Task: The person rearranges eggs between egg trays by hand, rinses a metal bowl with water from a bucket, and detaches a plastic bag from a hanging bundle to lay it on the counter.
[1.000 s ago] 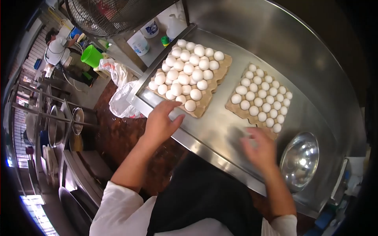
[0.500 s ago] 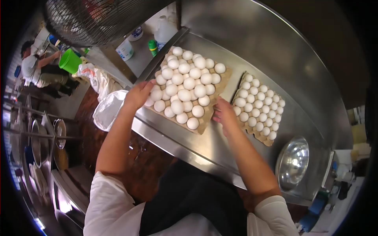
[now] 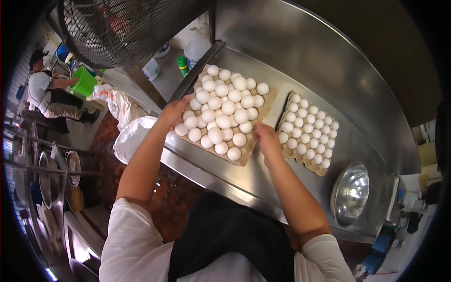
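A cardboard egg tray (image 3: 268,104) on the steel counter is heaped with white eggs (image 3: 228,107), some lying on top of others. My left hand (image 3: 174,113) grips its left edge, and my right hand (image 3: 268,138) holds its right edge; the fingertips are partly hidden at both edges. Close by on the right, a second tray (image 3: 315,168) carries one layer of white eggs (image 3: 307,128). It lies beyond my right hand.
A shiny metal bowl (image 3: 352,194) stands at the counter's right. A wire fan guard (image 3: 112,30) hangs at upper left. White bags (image 3: 129,138) sit left of the counter (image 3: 225,181). Farther left, a person (image 3: 47,91) sits beside a green bucket (image 3: 84,82).
Both hands have moved to opposite edges of the heaped tray and closed on it. My right hand has left the space near the bowl. The view has shifted, and the seated person has changed posture.
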